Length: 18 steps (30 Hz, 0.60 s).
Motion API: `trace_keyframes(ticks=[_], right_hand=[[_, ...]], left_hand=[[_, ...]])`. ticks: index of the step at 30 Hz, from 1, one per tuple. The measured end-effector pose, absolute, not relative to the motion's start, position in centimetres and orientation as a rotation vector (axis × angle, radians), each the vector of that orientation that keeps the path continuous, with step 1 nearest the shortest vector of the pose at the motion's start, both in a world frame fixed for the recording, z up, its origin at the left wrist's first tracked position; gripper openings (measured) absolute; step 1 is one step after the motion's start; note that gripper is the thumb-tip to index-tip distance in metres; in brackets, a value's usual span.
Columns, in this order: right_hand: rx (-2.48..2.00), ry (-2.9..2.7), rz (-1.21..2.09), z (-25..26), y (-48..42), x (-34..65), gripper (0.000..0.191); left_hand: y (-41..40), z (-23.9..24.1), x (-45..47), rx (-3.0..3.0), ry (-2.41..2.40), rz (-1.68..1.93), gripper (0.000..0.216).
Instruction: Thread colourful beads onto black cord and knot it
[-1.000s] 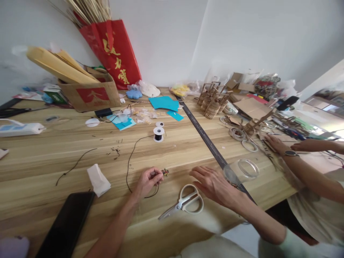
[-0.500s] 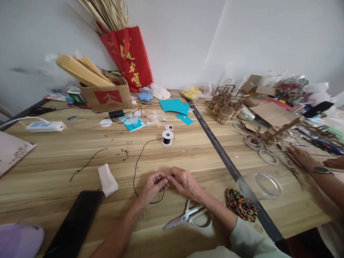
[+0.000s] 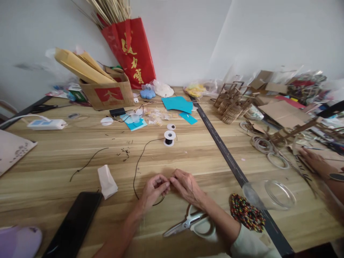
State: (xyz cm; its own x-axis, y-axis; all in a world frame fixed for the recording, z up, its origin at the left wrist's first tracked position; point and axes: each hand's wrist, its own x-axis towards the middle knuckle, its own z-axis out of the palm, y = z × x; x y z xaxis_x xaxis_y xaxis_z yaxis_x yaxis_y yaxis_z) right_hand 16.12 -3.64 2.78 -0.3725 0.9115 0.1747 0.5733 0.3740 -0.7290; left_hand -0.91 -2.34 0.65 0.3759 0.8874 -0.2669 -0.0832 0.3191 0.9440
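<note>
My left hand (image 3: 152, 189) and my right hand (image 3: 187, 186) meet fingertip to fingertip low on the wooden table (image 3: 188, 154). Both are pinched closed around the end of a thin black cord (image 3: 138, 165), which curves up to a small spool (image 3: 169, 137). Whatever small piece sits between the fingertips is hidden. White-handled scissors (image 3: 192, 223) lie under my right forearm. A pile of coloured beads (image 3: 246, 212) lies to the right, beside a clear jar (image 3: 270, 195) tipped on its side.
A black phone (image 3: 72, 224) and a folded white tissue (image 3: 106, 181) lie at lower left. A cardboard box (image 3: 106, 94), a red bag (image 3: 129, 50) and teal paper (image 3: 177, 104) stand at the back. Another person's hand (image 3: 315, 162) works among cardboard pieces at right.
My right hand came left from beside the jar and joined my left hand at the cord. The view shifted, bringing the bead pile into sight.
</note>
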Motion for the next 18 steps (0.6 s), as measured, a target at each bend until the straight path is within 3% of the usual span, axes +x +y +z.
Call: trace_keyframes(ticks=[11, 15, 18], right_hand=[[-1.307, -2.135, 0.775, 4.8, -4.2, 17.7, 0.018], [-1.353, -2.48, 0.787, 7.3, -6.6, 19.8, 0.007], [-1.448, -2.655, 0.808, 8.0, -9.1, 20.7, 0.014]], left_hand=[[-2.6, 0.6, -0.7, 1.048, 1.018, 0.779, 0.035], [-2.6, 0.5, -0.8, 1.083, 1.073, 0.802, 0.03], [-2.5, 0.2, -1.0, 1.189, 1.118, 0.848, 0.023]])
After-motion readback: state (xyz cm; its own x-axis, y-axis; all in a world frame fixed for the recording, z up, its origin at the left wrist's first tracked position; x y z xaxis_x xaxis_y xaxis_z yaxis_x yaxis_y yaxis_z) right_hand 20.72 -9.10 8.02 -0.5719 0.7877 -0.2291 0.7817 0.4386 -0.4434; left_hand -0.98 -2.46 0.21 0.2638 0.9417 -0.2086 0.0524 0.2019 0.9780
